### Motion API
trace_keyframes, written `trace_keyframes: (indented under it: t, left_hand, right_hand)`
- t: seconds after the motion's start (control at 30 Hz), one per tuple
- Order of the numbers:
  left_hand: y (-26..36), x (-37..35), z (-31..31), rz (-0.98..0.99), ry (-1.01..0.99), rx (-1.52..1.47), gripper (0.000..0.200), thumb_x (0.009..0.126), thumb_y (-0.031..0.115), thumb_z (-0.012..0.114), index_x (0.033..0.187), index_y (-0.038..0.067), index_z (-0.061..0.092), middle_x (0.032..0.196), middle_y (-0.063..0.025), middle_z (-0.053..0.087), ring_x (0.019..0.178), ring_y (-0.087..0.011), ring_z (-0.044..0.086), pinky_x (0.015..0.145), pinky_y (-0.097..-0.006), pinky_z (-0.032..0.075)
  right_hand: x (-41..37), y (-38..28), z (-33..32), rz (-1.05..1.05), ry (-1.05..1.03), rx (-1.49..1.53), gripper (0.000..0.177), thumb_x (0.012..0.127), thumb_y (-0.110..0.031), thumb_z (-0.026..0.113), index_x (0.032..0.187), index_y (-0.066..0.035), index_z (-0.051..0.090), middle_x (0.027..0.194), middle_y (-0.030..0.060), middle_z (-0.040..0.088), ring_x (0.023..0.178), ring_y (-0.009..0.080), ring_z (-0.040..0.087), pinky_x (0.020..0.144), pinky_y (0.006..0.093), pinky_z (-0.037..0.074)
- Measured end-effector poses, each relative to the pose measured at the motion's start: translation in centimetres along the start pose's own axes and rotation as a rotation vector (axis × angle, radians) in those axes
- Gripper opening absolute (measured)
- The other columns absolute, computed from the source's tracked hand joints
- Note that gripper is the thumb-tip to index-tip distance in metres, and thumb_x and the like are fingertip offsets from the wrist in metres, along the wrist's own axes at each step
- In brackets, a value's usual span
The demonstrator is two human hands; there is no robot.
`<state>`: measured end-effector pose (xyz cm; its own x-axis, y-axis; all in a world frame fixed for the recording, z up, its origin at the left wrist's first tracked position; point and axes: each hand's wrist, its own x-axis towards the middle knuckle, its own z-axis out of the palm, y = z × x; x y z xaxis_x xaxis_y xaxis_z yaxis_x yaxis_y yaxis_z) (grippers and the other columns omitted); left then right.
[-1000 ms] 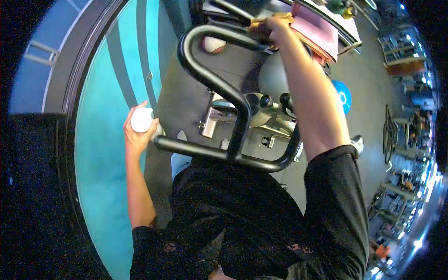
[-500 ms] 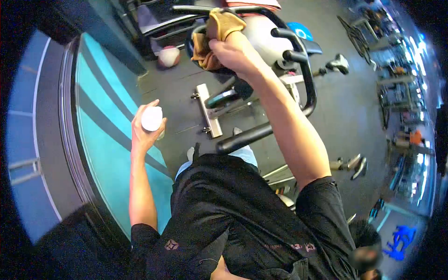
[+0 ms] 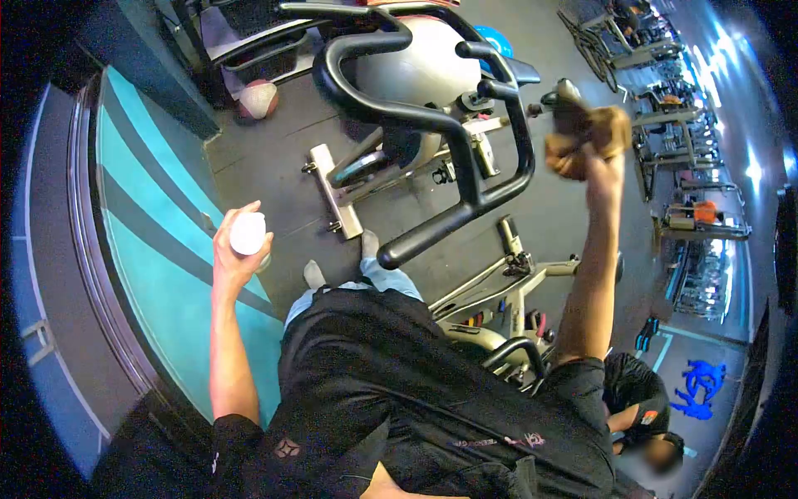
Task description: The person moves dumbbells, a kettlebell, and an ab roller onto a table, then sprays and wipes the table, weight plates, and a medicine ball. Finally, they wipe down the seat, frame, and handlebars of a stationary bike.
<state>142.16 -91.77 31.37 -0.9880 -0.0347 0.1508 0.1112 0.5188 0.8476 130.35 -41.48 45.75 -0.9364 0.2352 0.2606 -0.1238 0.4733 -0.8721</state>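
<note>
My left hand point(image 3: 228, 264) is wrapped round a white bottle-like container point(image 3: 248, 234), whose pale round top faces up at me. Most of its body is hidden below the top and my fingers. Out to the right, my right hand point(image 3: 602, 170) grips a bunched brown cloth point(image 3: 613, 131), blurred by motion and held in the air. Between the two hands stands an exercise bike with a black handlebar point(image 3: 461, 158); neither hand touches it at this moment.
Behind the handlebar sits a large pale exercise ball point(image 3: 432, 62), with a blue ball point(image 3: 494, 40) beyond. A red-and-white ball point(image 3: 258, 99) lies near a rack. Another bike frame point(image 3: 519, 291) stands close on my right, and a person point(image 3: 636, 395) is at lower right.
My right hand has swung from the handlebar's far left side out to the right, taking the cloth along. My left hand still holds the white container. The view has shifted slightly.
</note>
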Motion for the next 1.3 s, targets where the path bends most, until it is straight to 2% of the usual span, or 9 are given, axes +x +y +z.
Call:
trace_keyframes:
  t: [0.17, 0.23, 0.3, 0.53, 0.63, 0.77, 0.83, 0.97, 1.3]
  left_hand:
    - [0.4, -0.4, 1.1, -0.07, 0.002, 0.097, 0.047, 0.065, 0.005, 0.074, 0.111, 0.005, 0.061, 0.093, -0.0068, 0.059, 0.085, -0.02, 0.059, 0.078, -0.0312, 0.047]
    - [1.5, -0.6, 2.1, -0.117, 0.037, 0.102, 0.048, 0.065, 0.005, 0.074, 0.111, 0.006, 0.061, 0.093, -0.0067, 0.06, 0.085, -0.0202, 0.059, 0.078, -0.031, 0.047]
    - [2.3, -0.2, 2.9, -0.178, 0.078, 0.067, 0.047, 0.065, 0.005, 0.074, 0.111, 0.005, 0.061, 0.094, -0.0069, 0.06, 0.085, -0.0208, 0.06, 0.079, -0.0308, 0.047]
    - [2.8, 0.5, 7.1, -0.243, 0.13, 0.171, 0.046, 0.066, 0.006, 0.075, 0.11, 0.005, 0.061, 0.094, -0.0066, 0.061, 0.086, -0.0178, 0.06, 0.079, -0.0308, 0.048]
    - [2.4, 0.4, 7.7, -0.368, 0.169, 0.06, 0.044, 0.068, 0.007, 0.074, 0.11, 0.004, 0.06, 0.094, -0.006, 0.062, 0.086, -0.0156, 0.059, 0.079, -0.0299, 0.048]
    - [3.6, -0.4, 8.7, -0.441, 0.247, 0.03, 0.043, 0.069, 0.008, 0.074, 0.11, 0.004, 0.06, 0.094, -0.0052, 0.063, 0.085, -0.0143, 0.059, 0.079, -0.0287, 0.048]
    - [3.8, -0.5, 9.3, -0.437, 0.232, 0.073, 0.043, 0.07, 0.008, 0.074, 0.11, 0.003, 0.06, 0.095, -0.0056, 0.063, 0.085, -0.0141, 0.058, 0.079, -0.0288, 0.048]
    - [3.0, -1.8, 10.2, -0.432, 0.233, 0.138, 0.043, 0.07, 0.007, 0.073, 0.111, 0.004, 0.06, 0.096, -0.0053, 0.062, 0.087, -0.013, 0.058, 0.079, -0.0289, 0.047]
    - [3.7, -3.2, 9.5, -0.525, 0.344, 0.024, 0.048, 0.075, 0.008, 0.071, 0.12, 0.004, 0.056, 0.093, -0.0051, 0.063, 0.088, -0.013, 0.059, 0.081, -0.0284, 0.048]
  right_hand:
    - [9.2, 0.4, 4.4, -0.269, -0.418, -0.54, 0.027, 0.085, -0.018, 0.057, 0.103, 0.0, 0.062, 0.099, 0.0135, 0.065, 0.084, 0.0213, 0.063, 0.077, 0.0338, 0.05]
    - [11.1, 4.9, 10.7, -0.761, -0.337, -0.741, 0.028, 0.082, -0.024, 0.057, 0.098, -0.003, 0.065, 0.091, 0.0175, 0.067, 0.079, 0.0265, 0.065, 0.075, 0.0352, 0.051]
    - [13.1, 4.1, 14.1, -0.283, -0.447, -0.874, 0.03, 0.08, -0.028, 0.055, 0.097, -0.005, 0.066, 0.077, 0.0189, 0.066, 0.073, 0.0314, 0.065, 0.071, 0.0368, 0.051]
    - [11.1, 5.8, 9.5, -0.162, -0.833, -0.139, 0.036, 0.082, -0.004, 0.049, 0.117, 0.001, 0.053, 0.101, 0.012, 0.065, 0.078, 0.02, 0.065, 0.069, 0.0335, 0.053]
    - [11.2, 8.1, 5.1, 0.449, -0.302, 0.673, 0.039, 0.082, -0.01, 0.052, 0.119, 0.003, 0.05, 0.103, 0.0154, 0.062, 0.091, 0.0232, 0.062, 0.073, 0.0352, 0.054]
    - [14.6, 4.4, 0.1, -0.065, -0.015, 0.686, 0.034, 0.084, -0.016, 0.056, 0.109, 0.007, 0.056, 0.099, 0.0175, 0.063, 0.088, 0.0241, 0.064, 0.068, 0.0345, 0.054]
    - [16.6, 3.7, 0.0, -0.089, -0.348, 0.101, 0.034, 0.083, -0.016, 0.059, 0.107, 0.007, 0.056, 0.093, 0.0179, 0.065, 0.081, 0.0223, 0.066, 0.066, 0.0332, 0.054]
    - [16.4, 6.1, 14.8, -1.016, -0.684, -0.35, 0.054, 0.067, -0.025, 0.074, 0.117, -0.013, 0.057, 0.109, 0.0151, 0.059, 0.102, 0.0308, 0.057, 0.088, 0.0419, 0.046]
    - [15.0, 10.2, 10.1, -0.607, -0.671, -0.201, 0.068, 0.063, 0.01, 0.065, 0.126, -0.012, 0.052, 0.128, 0.011, 0.052, 0.115, 0.0241, 0.052, 0.098, 0.0316, 0.041]
